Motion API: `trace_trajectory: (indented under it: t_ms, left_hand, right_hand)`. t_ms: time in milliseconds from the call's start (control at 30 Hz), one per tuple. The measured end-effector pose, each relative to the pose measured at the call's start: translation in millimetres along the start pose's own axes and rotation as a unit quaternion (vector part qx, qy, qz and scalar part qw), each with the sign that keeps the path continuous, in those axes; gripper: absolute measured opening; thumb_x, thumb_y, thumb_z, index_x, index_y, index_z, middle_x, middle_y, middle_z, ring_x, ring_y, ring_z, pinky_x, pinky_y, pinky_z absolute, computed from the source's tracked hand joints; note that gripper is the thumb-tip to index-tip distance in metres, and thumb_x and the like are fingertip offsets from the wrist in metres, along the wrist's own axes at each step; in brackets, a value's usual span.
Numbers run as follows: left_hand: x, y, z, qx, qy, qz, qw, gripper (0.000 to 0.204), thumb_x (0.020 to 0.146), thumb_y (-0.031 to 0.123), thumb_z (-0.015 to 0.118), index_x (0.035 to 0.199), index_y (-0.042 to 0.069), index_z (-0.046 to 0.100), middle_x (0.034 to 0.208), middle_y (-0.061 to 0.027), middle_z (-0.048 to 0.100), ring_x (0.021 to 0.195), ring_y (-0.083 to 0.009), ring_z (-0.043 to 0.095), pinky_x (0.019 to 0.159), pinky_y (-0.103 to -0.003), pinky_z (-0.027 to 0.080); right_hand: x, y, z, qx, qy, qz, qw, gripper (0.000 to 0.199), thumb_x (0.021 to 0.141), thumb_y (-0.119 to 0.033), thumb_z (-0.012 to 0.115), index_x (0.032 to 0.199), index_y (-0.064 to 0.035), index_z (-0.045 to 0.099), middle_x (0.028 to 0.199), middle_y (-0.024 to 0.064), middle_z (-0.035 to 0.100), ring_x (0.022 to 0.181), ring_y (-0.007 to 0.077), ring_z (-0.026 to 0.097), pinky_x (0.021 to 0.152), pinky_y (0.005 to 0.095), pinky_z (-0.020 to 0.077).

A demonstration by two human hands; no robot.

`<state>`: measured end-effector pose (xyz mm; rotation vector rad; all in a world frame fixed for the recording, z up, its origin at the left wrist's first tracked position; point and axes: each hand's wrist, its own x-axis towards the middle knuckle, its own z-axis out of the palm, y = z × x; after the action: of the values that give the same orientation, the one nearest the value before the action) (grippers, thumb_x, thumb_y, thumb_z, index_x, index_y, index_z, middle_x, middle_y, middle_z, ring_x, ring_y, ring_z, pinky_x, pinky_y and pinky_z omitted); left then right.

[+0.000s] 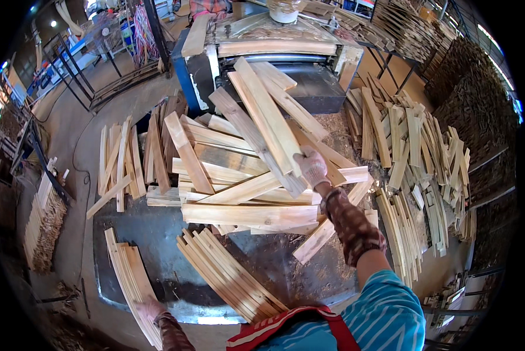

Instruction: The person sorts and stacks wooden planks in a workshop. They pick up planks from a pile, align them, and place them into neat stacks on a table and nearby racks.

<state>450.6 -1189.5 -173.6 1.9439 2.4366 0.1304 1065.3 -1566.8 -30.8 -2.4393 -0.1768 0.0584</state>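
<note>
While the right hand [313, 168] holds a probably light, stiff board [273, 125] by its near end, the left hand's [150, 308] grip I can't tell.

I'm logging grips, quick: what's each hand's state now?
Left hand: on the lower-left board stack; grip can't be told.
Right hand: closed on the near end of a pale board.

1. We see a bare, greyish-brown floor [63, 120] between nine and ten o'clock.
2. At ten o'clock we find a dark metal rack [125, 82], and beyond it, in the same direction, a round lamp [53, 24] glowing against the dim background.
3. We notice a dark upright post [155, 29] at eleven o'clock.
4. At two o'clock we face a tall, dark stack [473, 88], wall-like, with bright strips of light [489, 36] above it.
</note>
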Motion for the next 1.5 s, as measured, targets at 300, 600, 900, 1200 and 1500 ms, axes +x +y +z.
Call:
trace_trajectory:
  t_ms: [300,600,900,1200,1500]
  left_hand:
    - [-229.0,276.7,-121.1,-0.549,-0.711,0.157,0.412,0.069,0.094,0.027,0.073,0.149,0.002,0.039,0.125,-0.0129,0.064,0.111,-0.0235,0.065,0.094,-0.039,0.056]
    - [-253.5,282.2,-95.2,-0.482,-0.733,0.146,0.457,0.042,0.091,0.010,0.070,0.129,-0.002,0.058,0.105,-0.0161,0.070,0.088,-0.0282,0.071,0.081,-0.041,0.062]
    - [-234.9,253.7,-98.5,-0.482,-0.756,0.123,0.427,0.048,0.089,0.008,0.073,0.133,0.000,0.055,0.111,-0.0171,0.068,0.098,-0.0293,0.070,0.086,-0.042,0.060]
    - [-308.9,243.1,-105.3,-0.561,-0.722,0.100,0.392,0.046,0.093,0.008,0.067,0.137,0.005,0.054,0.112,-0.0124,0.068,0.096,-0.0221,0.069,0.085,-0.036,0.059]
    - [-363.1,186.4,-100.8,-0.501,-0.735,0.128,0.439,0.061,0.085,-0.002,0.058,0.143,0.008,0.044,0.119,-0.0162,0.063,0.098,-0.0334,0.069,0.085,-0.047,0.061]
  right_hand:
    - [-209.4,-25.5,51.3,0.348,-0.142,-0.018,0.926,0.042,0.100,-0.029,0.065,0.124,0.0045,0.064,0.113,0.0128,0.072,0.103,0.0203,0.067,0.090,0.0341,0.0527]
    - [-26.6,9.0,-10.3,-0.050,0.133,-0.154,0.978,0.057,0.091,-0.038,0.067,0.138,-0.0096,0.052,0.117,0.0191,0.066,0.105,0.0359,0.066,0.089,0.0478,0.0533]
    - [41.5,-19.2,4.7,-0.204,-0.033,-0.022,0.978,0.072,0.081,-0.038,0.075,0.141,-0.0138,0.044,0.126,0.0159,0.063,0.112,0.0363,0.066,0.093,0.0456,0.0544]
    - [-214.8,12.8,1.8,-0.116,-0.134,-0.096,0.980,0.053,0.094,-0.041,0.065,0.131,-0.0047,0.053,0.107,0.0138,0.061,0.103,0.0309,0.060,0.088,0.0432,0.0494]
    - [-290.3,30.3,-18.3,0.351,-0.124,0.194,0.907,0.045,0.097,-0.040,0.058,0.123,-0.0049,0.068,0.117,0.0161,0.070,0.111,0.0299,0.067,0.097,0.0354,0.0502]
